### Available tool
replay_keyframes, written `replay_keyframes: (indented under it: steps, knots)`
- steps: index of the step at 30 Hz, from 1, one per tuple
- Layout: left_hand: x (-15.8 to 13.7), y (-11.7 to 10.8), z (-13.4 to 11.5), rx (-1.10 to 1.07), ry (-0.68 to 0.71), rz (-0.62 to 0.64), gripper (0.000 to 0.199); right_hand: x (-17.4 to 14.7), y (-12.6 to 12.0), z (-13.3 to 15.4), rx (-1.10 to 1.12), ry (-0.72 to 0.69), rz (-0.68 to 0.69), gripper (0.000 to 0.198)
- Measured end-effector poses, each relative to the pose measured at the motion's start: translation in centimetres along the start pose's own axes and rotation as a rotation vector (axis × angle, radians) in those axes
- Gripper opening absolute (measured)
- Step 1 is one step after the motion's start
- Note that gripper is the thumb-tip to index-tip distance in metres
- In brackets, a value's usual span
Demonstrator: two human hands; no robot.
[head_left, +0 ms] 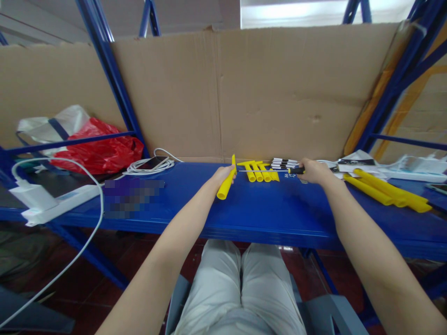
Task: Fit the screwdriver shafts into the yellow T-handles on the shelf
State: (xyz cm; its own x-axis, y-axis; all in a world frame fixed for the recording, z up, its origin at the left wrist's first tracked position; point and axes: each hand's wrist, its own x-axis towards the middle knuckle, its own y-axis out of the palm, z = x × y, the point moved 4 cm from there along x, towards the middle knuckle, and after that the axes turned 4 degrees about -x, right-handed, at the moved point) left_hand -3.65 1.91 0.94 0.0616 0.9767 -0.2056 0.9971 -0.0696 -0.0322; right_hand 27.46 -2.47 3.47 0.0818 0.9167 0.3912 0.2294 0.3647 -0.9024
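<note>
My left hand [222,175] is closed around a yellow T-shaped plastic piece [226,187], its hollow tube end tilted toward me and its flat crosspiece upright. In my right hand [314,170] is a screwdriver [295,170] with a black and yellow handle. Its long thin shaft points left, and the tip reaches the crosspiece of the yellow piece; whether it sits on a screw is too small to tell. Behind the shaft, several similar yellow T-shaped pieces [258,175] lie side by side. Tiny shiny bits [289,175] rest near the screwdriver handle.
Black-and-white striped items [283,163] lie at the back. Yellow tubes [387,190] and a power strip [415,171] are to the right. Leftward are a coiled white cable [148,166], a red plastic bag [101,146] and another power strip [68,204]. Cardboard [261,93] stands behind the blue table [265,209].
</note>
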Motion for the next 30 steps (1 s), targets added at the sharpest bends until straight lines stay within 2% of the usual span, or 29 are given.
replay_keyframes:
  steps: [4,10,14,21,26,30]
  knots:
    - [-0.16,-0.03,-0.12,0.007,0.015,-0.008,0.024,0.02,0.07,-0.08,0.037,-0.003,0.039,0.034]
    - [-0.20,-0.21,-0.15,0.005,0.017,-0.023,0.024,0.17,0.29,0.48,0.108,-0.102,0.125,0.018]
    - [-0.17,-0.11,-0.15,0.013,0.018,-0.012,0.024,-0.01,-0.16,0.54,0.072,-0.053,0.104,0.018]
    - [0.09,0.03,0.04,-0.019,-0.012,0.007,0.022,-0.10,-0.03,0.13,0.069,0.001,0.103,0.032]
    - [0.17,-0.04,0.04,-0.001,-0.003,0.002,0.024,0.08,0.05,0.39,0.064,-0.052,0.106,0.022]
    - [0.01,0.03,-0.02,0.002,0.003,0.005,0.024,0.02,-0.04,0.39,0.029,-0.036,0.094,0.020]
